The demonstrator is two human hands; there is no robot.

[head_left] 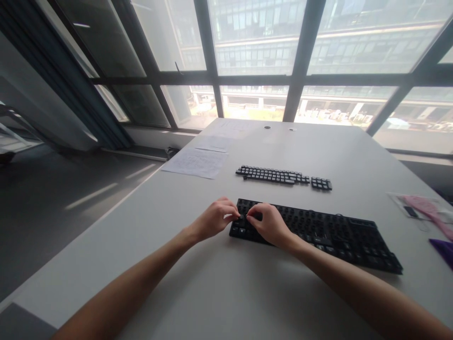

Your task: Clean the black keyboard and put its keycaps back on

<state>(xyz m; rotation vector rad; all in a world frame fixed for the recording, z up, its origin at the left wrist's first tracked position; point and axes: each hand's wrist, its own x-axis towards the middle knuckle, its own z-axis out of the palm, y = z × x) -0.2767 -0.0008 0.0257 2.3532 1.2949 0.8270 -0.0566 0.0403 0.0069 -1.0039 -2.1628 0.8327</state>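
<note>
A black keyboard (327, 225) lies on the white table, most of its key positions bare of caps. A few caps remain along its lower left edge and elsewhere. Over its left end my left hand (217, 218) is closed in a pinch, fingertips at the keyboard's surface. Close beside it, my right hand (271, 224) also pinches with thumb and forefinger, its tips a small gap from the left ones. What either pinch holds, if anything, is too small to tell. Loose keycaps (271, 174) sit in tidy rows behind the keyboard, with a separate block of keycaps (321, 183) at their right.
Written sheets of paper (198, 160) lie at the table's left edge. At the right are a clear bag with a pink item (423, 206) and a purple object (442, 250). Two round holes are near the table's far edge, before large windows.
</note>
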